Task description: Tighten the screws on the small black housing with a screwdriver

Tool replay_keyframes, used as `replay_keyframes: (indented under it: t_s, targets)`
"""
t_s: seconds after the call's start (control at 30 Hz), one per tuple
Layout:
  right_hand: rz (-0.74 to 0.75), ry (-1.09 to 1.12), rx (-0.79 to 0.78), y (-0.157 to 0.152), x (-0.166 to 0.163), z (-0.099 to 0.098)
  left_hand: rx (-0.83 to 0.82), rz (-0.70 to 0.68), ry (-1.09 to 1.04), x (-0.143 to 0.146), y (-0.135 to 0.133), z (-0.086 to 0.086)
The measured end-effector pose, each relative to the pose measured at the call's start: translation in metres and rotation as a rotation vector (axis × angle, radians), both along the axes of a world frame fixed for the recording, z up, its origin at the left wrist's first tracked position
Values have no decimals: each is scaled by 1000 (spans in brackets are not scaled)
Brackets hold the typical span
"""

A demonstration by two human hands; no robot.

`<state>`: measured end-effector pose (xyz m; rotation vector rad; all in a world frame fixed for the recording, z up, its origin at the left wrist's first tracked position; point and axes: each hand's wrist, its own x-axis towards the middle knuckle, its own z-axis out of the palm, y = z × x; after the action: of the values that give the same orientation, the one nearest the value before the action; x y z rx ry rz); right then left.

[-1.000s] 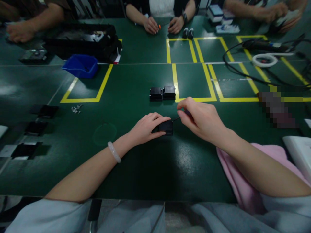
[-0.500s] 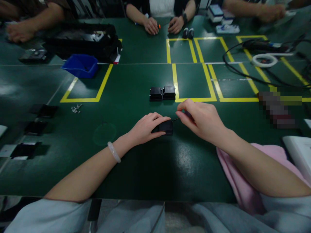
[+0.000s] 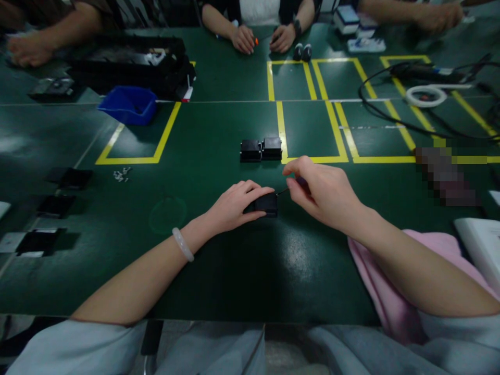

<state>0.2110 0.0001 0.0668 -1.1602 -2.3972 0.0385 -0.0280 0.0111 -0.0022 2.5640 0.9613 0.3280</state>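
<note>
My left hand (image 3: 234, 207) is wrapped round a small black box (image 3: 267, 204) on the green table, thumb along its near side and fingers over its top. In my right hand (image 3: 326, 188) is a slim screwdriver (image 3: 283, 191); its thin shaft reaches the box's upper right end, while most of the handle is hidden by the fingers. Just beyond, two similar black boxes (image 3: 261, 149) stand side by side. Several small screws (image 3: 122, 174) lie loose to the left.
A blue bin (image 3: 128, 105) and a large black case (image 3: 125, 67) stand at back left. Dark flat parts (image 3: 57, 207) lie far left. Cables and a white ring (image 3: 425, 97) are at right, near a pink cloth (image 3: 433, 247). Co-workers' hands (image 3: 263, 40) rest across the table.
The fingertips of my right hand have shifted slightly, and the thumb sits a little further right. My left hand and the box hold still.
</note>
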Motion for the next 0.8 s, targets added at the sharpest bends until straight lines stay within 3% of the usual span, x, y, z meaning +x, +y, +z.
replay_keyframes:
  t_s: [0.8]
  targets:
    - [20, -15, 51, 1, 0, -2, 12, -2, 27, 0, 0, 0]
